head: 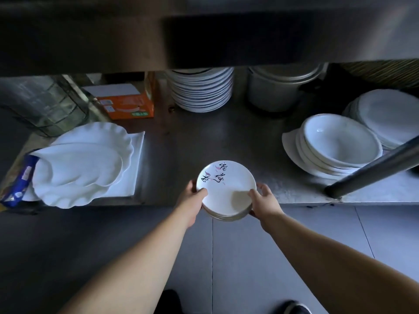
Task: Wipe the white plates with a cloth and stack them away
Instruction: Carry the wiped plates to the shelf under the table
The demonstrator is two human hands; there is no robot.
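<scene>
White round plates with black brush lettering and pink marks, a small stack point(226, 189), sit between both hands at the front edge of the grey steel shelf point(204, 137), the far half over the metal and the near half over the grey tiled floor point(249, 245); whether the stack rests on the shelf or is lifted off it cannot be told. The left hand point(195, 196) grips the left side, thumb laid on the top plate's rim and fingers curled beneath. The right hand point(264, 199) grips the right side likewise, thumb on top, fingers wrapped round the edge. On the shelf to the left lie scalloped white platters point(86, 164); at the back stands a tall pile of white dinner plates point(203, 91); to the right sits a nest of deep white bowls point(337, 143).
</scene>
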